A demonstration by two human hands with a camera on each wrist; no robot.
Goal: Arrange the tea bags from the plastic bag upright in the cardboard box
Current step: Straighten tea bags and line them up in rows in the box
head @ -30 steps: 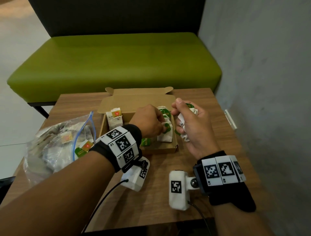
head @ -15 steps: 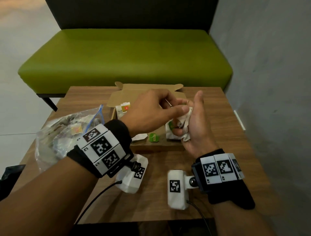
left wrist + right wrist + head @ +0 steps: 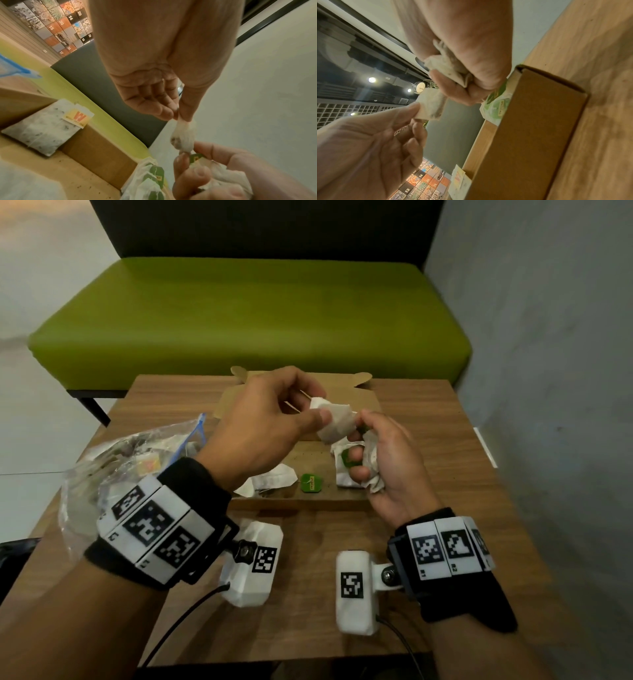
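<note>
Above the open cardboard box (image 3: pixel 298 503), my left hand (image 3: pixel 318 407) pinches one white tea bag (image 3: pixel 334 421) by its top between thumb and fingers. The bag's lower end still touches my right hand (image 3: pixel 363 446), which grips a crumpled bunch of tea bags (image 3: pixel 371 470) with green tags. In the left wrist view the pinched tea bag (image 3: pixel 184 135) hangs down to the right hand's fingertips (image 3: pixel 181 158). Green-tagged bags (image 3: pixel 150 180) stand at the box's right end. A bag with an orange tag (image 3: pixel 44 128) leans at the left end. One bag (image 3: pixel 270 481) lies flat.
The clear plastic bag (image 3: pixel 130 467) with more tea bags lies on the wooden table (image 3: pixel 428 440) left of the box. A green bench (image 3: pixel 246 313) stands behind the table and a grey wall (image 3: pixel 548 371) is close on the right.
My left hand rose out of the box to the right hand's bunch and now draws one tea bag up and left. The right hand has stayed over the box's right end.
</note>
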